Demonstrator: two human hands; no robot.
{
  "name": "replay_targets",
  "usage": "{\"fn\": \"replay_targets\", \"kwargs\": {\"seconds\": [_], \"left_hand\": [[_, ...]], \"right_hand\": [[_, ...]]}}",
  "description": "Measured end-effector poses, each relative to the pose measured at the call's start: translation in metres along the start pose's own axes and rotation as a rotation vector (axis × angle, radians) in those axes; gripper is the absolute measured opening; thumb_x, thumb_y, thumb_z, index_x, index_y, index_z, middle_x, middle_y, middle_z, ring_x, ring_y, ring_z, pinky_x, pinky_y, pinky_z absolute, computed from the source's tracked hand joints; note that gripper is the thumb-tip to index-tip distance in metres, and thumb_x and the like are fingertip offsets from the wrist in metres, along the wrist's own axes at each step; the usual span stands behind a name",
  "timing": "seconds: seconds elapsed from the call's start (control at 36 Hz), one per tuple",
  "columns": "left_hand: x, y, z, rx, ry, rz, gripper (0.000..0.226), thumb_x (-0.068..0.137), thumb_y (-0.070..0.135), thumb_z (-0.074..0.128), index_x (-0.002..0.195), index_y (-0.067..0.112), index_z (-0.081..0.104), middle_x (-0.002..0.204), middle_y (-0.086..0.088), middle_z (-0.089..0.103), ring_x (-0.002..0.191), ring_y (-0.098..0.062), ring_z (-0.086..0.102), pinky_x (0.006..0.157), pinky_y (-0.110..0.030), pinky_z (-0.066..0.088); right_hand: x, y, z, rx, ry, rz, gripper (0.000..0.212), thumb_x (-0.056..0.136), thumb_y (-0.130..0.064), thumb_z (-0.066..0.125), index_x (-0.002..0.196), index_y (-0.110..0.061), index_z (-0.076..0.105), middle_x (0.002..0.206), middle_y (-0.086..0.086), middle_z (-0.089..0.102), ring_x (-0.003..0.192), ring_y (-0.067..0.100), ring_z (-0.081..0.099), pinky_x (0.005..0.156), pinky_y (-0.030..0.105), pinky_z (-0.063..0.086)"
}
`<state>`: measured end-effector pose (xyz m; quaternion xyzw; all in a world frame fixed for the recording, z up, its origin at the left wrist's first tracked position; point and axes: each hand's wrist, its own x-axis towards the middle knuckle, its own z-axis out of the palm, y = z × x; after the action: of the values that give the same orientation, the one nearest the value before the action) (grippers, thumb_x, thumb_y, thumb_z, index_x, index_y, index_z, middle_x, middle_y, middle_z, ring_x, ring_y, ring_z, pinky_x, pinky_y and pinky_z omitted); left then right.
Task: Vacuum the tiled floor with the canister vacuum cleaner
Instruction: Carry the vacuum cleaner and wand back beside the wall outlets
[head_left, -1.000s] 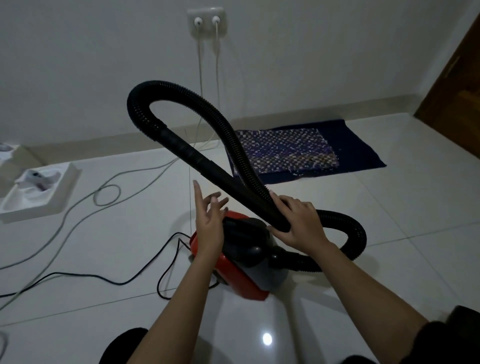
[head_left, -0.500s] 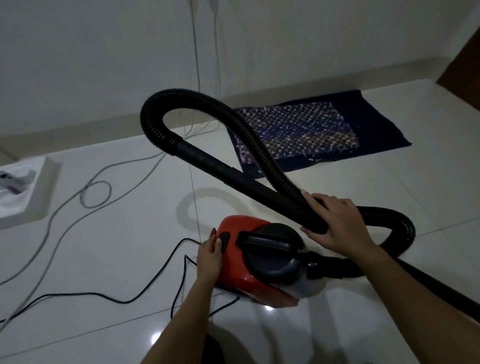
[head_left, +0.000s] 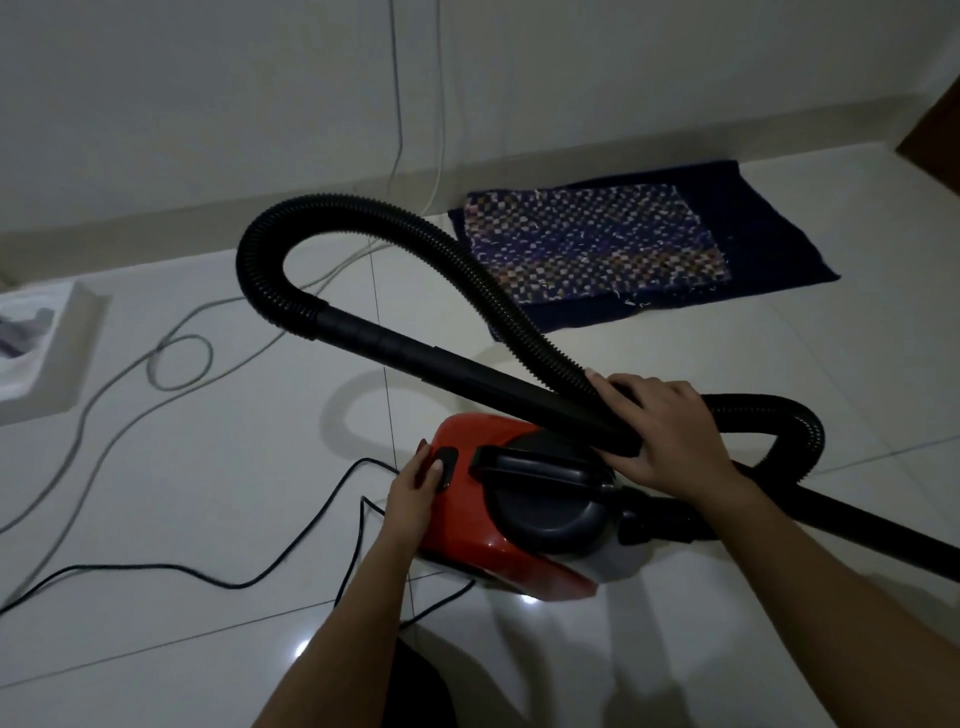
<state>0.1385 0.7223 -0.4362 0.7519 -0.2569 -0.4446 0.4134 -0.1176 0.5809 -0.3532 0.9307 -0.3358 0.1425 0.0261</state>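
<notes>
A red and black canister vacuum cleaner sits on the glossy white tiled floor. Its ribbed black hose loops up and back down into a rigid black wand that crosses over the canister. My right hand is closed around the wand and hose where they cross, just above the canister's black handle. My left hand rests against the canister's left end, thumb on a dark switch. The wand's far end runs out of view at the right.
A black power cord snakes left across the tiles. Grey cables run from the wall and loop on the floor. A dark blue mat with a checked cloth lies by the skirting. A white box stands at the left.
My left hand came down from open in the air onto the canister's left end, thumb now on the switch. The view moved closer and lower; my right hand kept its hold on the wand.
</notes>
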Motion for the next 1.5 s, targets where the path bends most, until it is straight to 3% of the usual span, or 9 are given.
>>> {"fn": "replay_targets", "kwargs": {"seconds": [0.44,0.72,0.86,0.97,1.08,1.17,1.31,1.5], "left_hand": [[0.000,0.005,0.000,0.069,-0.010,0.008,0.049,0.100,0.027,0.042,0.145,0.011,0.033,0.152,-0.011,0.033,0.140,-0.027,0.032,0.116,-0.041,0.026],[-0.004,0.008,0.009,0.097,0.065,-0.029,0.046,0.101,0.024,0.037,0.146,0.013,0.033,0.153,-0.010,0.032,0.140,-0.029,0.031,0.117,-0.043,0.024],[-0.012,0.012,0.010,0.002,0.118,-0.030,0.052,0.100,0.042,0.032,0.140,0.011,0.044,0.145,-0.014,0.044,0.134,-0.033,0.039,0.114,-0.048,0.030],[-0.030,0.031,0.018,-0.110,0.193,0.088,0.047,0.101,0.041,0.029,0.139,0.017,0.045,0.142,-0.002,0.047,0.133,-0.017,0.040,0.107,-0.030,0.029],[-0.047,0.046,0.027,-0.110,0.094,0.253,0.031,0.097,0.047,0.040,0.119,0.036,0.058,0.123,0.014,0.059,0.119,-0.007,0.052,0.102,-0.028,0.038],[-0.055,0.052,0.032,0.015,-0.022,0.307,0.043,0.091,0.047,0.051,0.130,0.030,0.053,0.132,0.009,0.055,0.121,-0.008,0.049,0.103,-0.030,0.039],[-0.058,0.058,0.037,0.190,-0.106,0.434,0.049,0.083,0.039,0.067,0.128,0.028,0.055,0.131,0.009,0.051,0.122,-0.007,0.046,0.101,-0.024,0.040],[-0.049,0.055,0.036,0.229,-0.182,0.464,0.049,0.081,0.034,0.070,0.128,0.033,0.055,0.125,0.007,0.048,0.119,-0.007,0.045,0.094,-0.014,0.038]], "right_hand": [[0.003,-0.003,-0.004,-0.001,-0.026,0.014,0.076,0.073,-0.051,0.053,0.141,-0.017,0.049,0.110,0.005,0.065,0.087,0.024,0.064,0.072,0.033,0.044],[0.004,0.003,-0.012,0.013,-0.011,0.054,0.077,0.076,-0.056,0.052,0.141,-0.016,0.049,0.110,0.005,0.065,0.087,0.023,0.064,0.071,0.032,0.044],[0.003,0.002,-0.012,0.026,-0.002,0.072,0.077,0.075,-0.055,0.052,0.141,-0.017,0.049,0.110,0.004,0.065,0.087,0.022,0.064,0.072,0.033,0.044],[0.003,0.001,-0.013,0.036,0.008,0.077,0.076,0.075,-0.056,0.051,0.141,-0.017,0.049,0.109,0.004,0.066,0.086,0.022,0.065,0.072,0.033,0.045],[0.003,0.001,-0.016,0.044,0.010,0.093,0.076,0.075,-0.055,0.050,0.140,-0.016,0.051,0.109,0.004,0.066,0.086,0.023,0.065,0.072,0.033,0.045],[0.003,0.002,-0.019,0.053,0.013,0.107,0.076,0.075,-0.055,0.050,0.141,-0.016,0.050,0.109,0.004,0.066,0.086,0.023,0.065,0.073,0.034,0.045],[0.002,0.003,-0.022,0.061,0.036,0.126,0.077,0.074,-0.054,0.051,0.140,-0.016,0.050,0.108,0.004,0.066,0.085,0.023,0.065,0.072,0.033,0.046],[0.000,0.005,-0.024,0.077,0.058,0.151,0.077,0.074,-0.053,0.052,0.141,-0.017,0.048,0.108,0.003,0.065,0.085,0.022,0.064,0.071,0.034,0.046]]}}
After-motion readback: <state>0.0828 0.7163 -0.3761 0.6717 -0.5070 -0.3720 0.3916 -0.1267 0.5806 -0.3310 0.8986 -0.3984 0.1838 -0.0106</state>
